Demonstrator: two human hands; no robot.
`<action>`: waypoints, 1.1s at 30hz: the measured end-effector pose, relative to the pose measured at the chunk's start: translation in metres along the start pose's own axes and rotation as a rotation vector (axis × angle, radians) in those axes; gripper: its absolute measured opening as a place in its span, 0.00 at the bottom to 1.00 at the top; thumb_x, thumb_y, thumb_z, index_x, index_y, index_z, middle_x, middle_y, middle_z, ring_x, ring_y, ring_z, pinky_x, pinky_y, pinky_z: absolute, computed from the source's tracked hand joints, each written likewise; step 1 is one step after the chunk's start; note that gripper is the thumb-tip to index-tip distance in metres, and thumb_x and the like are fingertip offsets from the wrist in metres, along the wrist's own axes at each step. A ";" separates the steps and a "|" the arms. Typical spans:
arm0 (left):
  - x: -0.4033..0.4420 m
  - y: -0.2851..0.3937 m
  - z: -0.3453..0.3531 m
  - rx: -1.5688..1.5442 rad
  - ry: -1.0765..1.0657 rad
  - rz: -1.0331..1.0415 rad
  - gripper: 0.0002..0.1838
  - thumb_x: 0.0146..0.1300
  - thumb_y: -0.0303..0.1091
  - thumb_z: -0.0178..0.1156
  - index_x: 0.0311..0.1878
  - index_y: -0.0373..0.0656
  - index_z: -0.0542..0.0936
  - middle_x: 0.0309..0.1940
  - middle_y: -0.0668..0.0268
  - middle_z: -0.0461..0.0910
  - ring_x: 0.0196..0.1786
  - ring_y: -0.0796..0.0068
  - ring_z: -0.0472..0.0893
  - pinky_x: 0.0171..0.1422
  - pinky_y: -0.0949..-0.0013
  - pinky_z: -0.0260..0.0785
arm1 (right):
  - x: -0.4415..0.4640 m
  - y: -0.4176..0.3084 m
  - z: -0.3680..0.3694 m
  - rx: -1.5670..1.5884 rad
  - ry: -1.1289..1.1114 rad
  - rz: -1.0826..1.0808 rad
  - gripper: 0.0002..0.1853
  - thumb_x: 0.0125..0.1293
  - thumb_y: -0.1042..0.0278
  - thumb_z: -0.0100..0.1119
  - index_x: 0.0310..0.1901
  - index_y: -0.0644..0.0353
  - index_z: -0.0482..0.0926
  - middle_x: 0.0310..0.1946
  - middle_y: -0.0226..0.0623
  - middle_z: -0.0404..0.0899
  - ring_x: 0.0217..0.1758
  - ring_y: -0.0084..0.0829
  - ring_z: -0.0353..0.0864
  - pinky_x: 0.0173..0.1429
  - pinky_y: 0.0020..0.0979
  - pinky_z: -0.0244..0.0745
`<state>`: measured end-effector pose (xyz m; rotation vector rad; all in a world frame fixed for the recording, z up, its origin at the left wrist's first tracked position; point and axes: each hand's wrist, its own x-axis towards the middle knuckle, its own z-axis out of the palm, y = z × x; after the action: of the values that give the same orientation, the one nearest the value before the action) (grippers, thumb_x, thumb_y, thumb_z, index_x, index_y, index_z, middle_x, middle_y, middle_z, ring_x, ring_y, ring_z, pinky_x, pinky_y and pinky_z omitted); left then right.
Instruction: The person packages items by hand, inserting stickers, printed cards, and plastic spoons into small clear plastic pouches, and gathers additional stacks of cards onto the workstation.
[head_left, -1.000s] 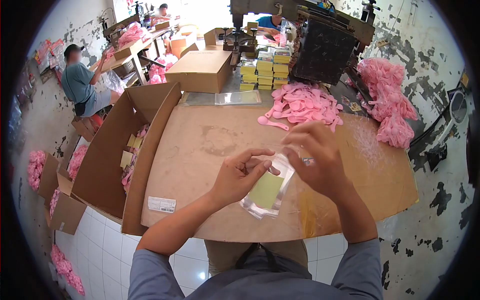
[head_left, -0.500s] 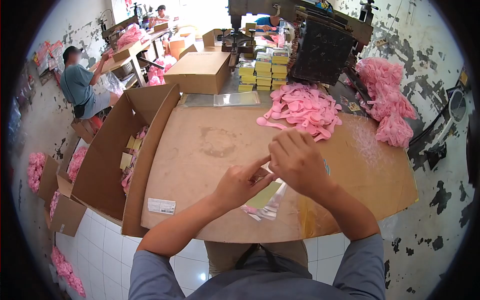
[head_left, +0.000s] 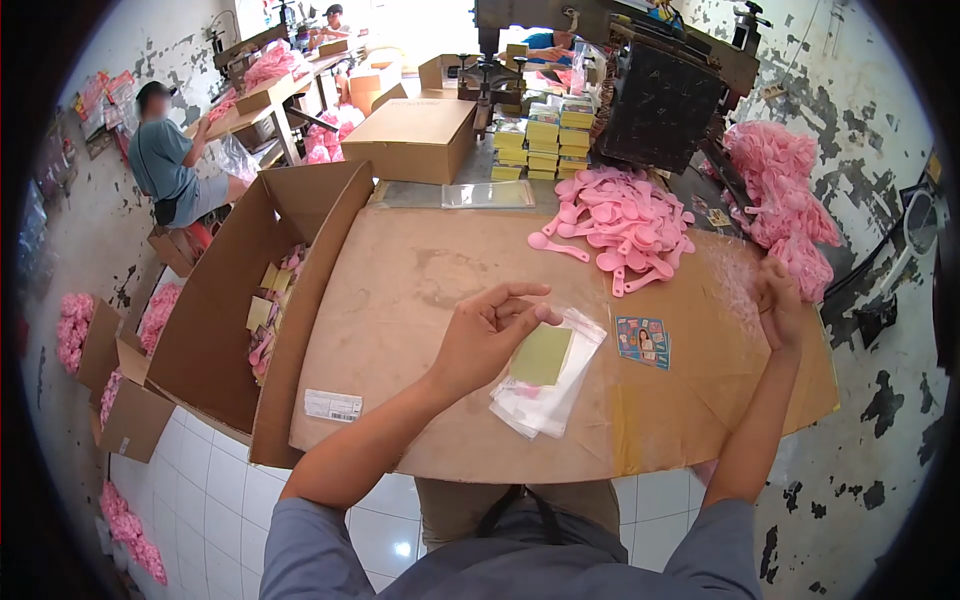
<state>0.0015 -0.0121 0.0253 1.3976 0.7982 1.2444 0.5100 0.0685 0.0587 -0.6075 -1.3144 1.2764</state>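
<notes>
The left hand [head_left: 490,338] is over the middle of the surface [head_left: 400,330], palm side turned inward, its index finger stretched out above the thumb and the other fingers curled. Its thumb tip lies over the upper edge of a pale green card [head_left: 541,358]; whether the fingers pinch anything there cannot be told. The card lies with clear plastic bags [head_left: 563,394], which spread out around and below it near the front edge of the surface, a little pink showing through at their lower left. The right hand [head_left: 780,305] is well apart from this, at the far right side, its fingers bent — I cannot tell how far they are closed or if they have hold of anything. Just beside it are a crumpled heap of clear plastic [head_left: 735,280] and the bulging bags of pink items [head_left: 775,175]. Between the two hands, a printed picture card [head_left: 643,342] lies flat to the right of the clear bags. Farther back is a loose pile of pink spoons [head_left: 630,220], with one spoon [head_left: 558,247] sticking out at its left. Behind the pile are stacks of yellow-edged cards [head_left: 540,145], and left of those a closed carton [head_left: 410,135]. A tall open cardboard box [head_left: 215,310] stands along the left side, with packets [head_left: 265,310] inside.
</notes>
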 end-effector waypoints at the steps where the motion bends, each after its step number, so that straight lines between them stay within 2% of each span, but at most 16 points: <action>1: 0.001 0.000 0.000 0.005 0.003 -0.003 0.18 0.78 0.33 0.62 0.65 0.34 0.78 0.45 0.56 0.91 0.52 0.79 0.87 0.58 0.75 0.78 | -0.002 0.005 -0.012 -0.289 0.059 -0.010 0.15 0.71 0.78 0.57 0.58 0.63 0.75 0.50 0.43 0.82 0.55 0.35 0.83 0.61 0.37 0.78; 6: 0.004 0.000 -0.003 0.037 0.001 -0.023 0.19 0.78 0.33 0.62 0.66 0.34 0.78 0.45 0.56 0.91 0.52 0.78 0.87 0.58 0.73 0.79 | -0.032 0.027 -0.049 -1.728 0.364 -0.067 0.33 0.61 0.82 0.62 0.71 0.63 0.71 0.70 0.51 0.72 0.79 0.49 0.66 0.82 0.45 0.59; 9: 0.003 0.000 -0.002 -0.017 -0.024 -0.039 0.20 0.78 0.32 0.63 0.67 0.32 0.77 0.46 0.56 0.91 0.53 0.78 0.87 0.59 0.73 0.78 | -0.025 0.005 0.042 -1.716 0.371 -0.086 0.30 0.61 0.83 0.59 0.68 0.62 0.75 0.68 0.51 0.74 0.76 0.49 0.68 0.81 0.46 0.60; 12: 0.004 -0.002 -0.003 -0.036 -0.040 -0.015 0.20 0.78 0.32 0.62 0.67 0.31 0.77 0.46 0.55 0.91 0.53 0.78 0.87 0.60 0.73 0.78 | -0.009 0.008 0.083 -1.576 0.254 -0.249 0.24 0.65 0.80 0.60 0.64 0.62 0.79 0.62 0.48 0.79 0.69 0.47 0.75 0.76 0.44 0.66; 15: 0.004 -0.001 -0.003 -0.045 -0.037 -0.020 0.20 0.78 0.32 0.62 0.66 0.31 0.77 0.46 0.55 0.91 0.53 0.78 0.87 0.60 0.73 0.79 | 0.000 0.016 0.153 -1.236 0.066 -0.227 0.19 0.69 0.74 0.63 0.61 0.62 0.81 0.54 0.44 0.84 0.60 0.42 0.82 0.68 0.39 0.73; 17: 0.005 -0.001 -0.002 -0.045 -0.017 -0.038 0.19 0.78 0.32 0.63 0.66 0.32 0.78 0.45 0.55 0.91 0.53 0.78 0.88 0.60 0.72 0.79 | 0.003 0.025 0.191 -1.090 -0.148 -0.160 0.19 0.71 0.69 0.65 0.62 0.61 0.80 0.50 0.40 0.85 0.55 0.35 0.84 0.60 0.34 0.76; 20: 0.005 -0.005 -0.002 -0.047 0.003 -0.029 0.18 0.78 0.33 0.63 0.64 0.33 0.79 0.44 0.56 0.91 0.51 0.78 0.88 0.59 0.73 0.79 | 0.004 0.048 0.232 -0.849 -0.343 -0.082 0.21 0.71 0.67 0.68 0.63 0.59 0.80 0.47 0.36 0.86 0.52 0.29 0.83 0.55 0.32 0.77; 22: 0.003 -0.004 -0.001 -0.058 0.009 -0.019 0.18 0.78 0.33 0.63 0.64 0.34 0.80 0.44 0.56 0.91 0.51 0.77 0.88 0.58 0.73 0.80 | 0.004 0.068 0.251 -0.716 -0.400 -0.083 0.21 0.71 0.66 0.69 0.63 0.60 0.80 0.45 0.34 0.85 0.49 0.26 0.83 0.53 0.30 0.77; 24: 0.001 -0.006 0.001 -0.060 0.017 -0.009 0.17 0.78 0.33 0.64 0.63 0.34 0.80 0.44 0.56 0.91 0.51 0.77 0.88 0.57 0.73 0.80 | 0.005 0.082 0.265 -0.604 -0.387 0.006 0.21 0.71 0.67 0.70 0.62 0.61 0.80 0.42 0.32 0.84 0.45 0.23 0.82 0.51 0.27 0.76; 28: 0.000 -0.004 0.002 -0.037 0.028 -0.024 0.17 0.77 0.32 0.65 0.63 0.33 0.80 0.46 0.56 0.90 0.52 0.75 0.88 0.58 0.72 0.80 | 0.006 0.106 0.260 -0.358 -0.392 0.130 0.18 0.72 0.72 0.68 0.61 0.64 0.80 0.39 0.28 0.82 0.41 0.19 0.79 0.48 0.24 0.75; 33: 0.002 -0.009 0.005 -0.125 -0.016 -0.005 0.18 0.76 0.32 0.65 0.62 0.31 0.80 0.54 0.55 0.88 0.55 0.73 0.87 0.61 0.70 0.82 | 0.000 0.100 0.252 -0.224 -0.335 0.159 0.13 0.74 0.76 0.64 0.58 0.65 0.81 0.42 0.30 0.84 0.46 0.20 0.83 0.52 0.27 0.79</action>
<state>0.0080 -0.0098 0.0174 1.3022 0.7002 1.2569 0.2456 0.0165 0.0289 -0.6847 -1.7308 1.4139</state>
